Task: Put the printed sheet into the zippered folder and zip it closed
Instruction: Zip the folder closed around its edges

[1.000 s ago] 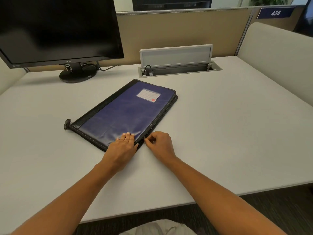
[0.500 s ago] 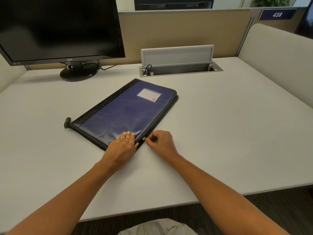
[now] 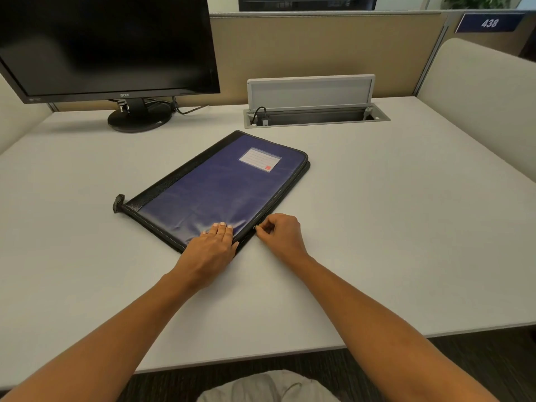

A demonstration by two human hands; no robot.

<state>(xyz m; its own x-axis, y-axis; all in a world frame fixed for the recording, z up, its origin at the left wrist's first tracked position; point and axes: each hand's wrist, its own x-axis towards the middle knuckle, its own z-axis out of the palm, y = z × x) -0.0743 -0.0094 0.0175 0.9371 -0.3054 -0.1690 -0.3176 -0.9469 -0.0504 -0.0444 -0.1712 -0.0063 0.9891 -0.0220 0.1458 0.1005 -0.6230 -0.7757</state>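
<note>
The flat blue vinyl zippered folder with black trim [image 3: 214, 192] lies closed on the white desk [image 3: 391, 227], its near corner pressed under the flat, open left hand [image 3: 211, 250], while the right hand's [image 3: 281, 236] grip pinches its small zipper pull [image 3: 255, 227].

The blue zippered folder [image 3: 214, 192] with black edging lies flat and closed, angled; its near corner sits under the left fingers [image 3: 222, 227], its zipper edge touching the pinched right fingertips [image 3: 259, 229].
</note>
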